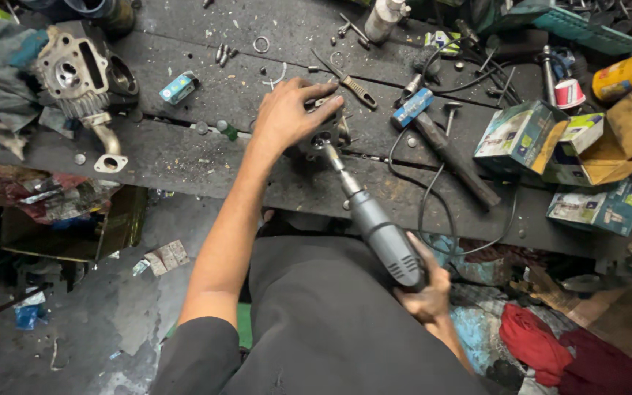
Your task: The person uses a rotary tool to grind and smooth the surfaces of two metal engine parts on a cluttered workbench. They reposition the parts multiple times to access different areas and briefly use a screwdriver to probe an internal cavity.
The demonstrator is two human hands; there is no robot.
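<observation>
Left hand (292, 113) hides most of the metal part (328, 132)

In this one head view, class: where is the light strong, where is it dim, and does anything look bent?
Head view: bright on the left hand and bench; dim on the floor at lower left; the right hand holds a sharp grey power tool; the bench edges bow, so wide-lens distortion.

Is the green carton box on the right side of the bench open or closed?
Open: the green carton box has its top flap lifted up.

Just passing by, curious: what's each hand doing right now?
Left hand: closed over a small metal engine part on the workbench.
Right hand: closed around a grey power tool.
</observation>
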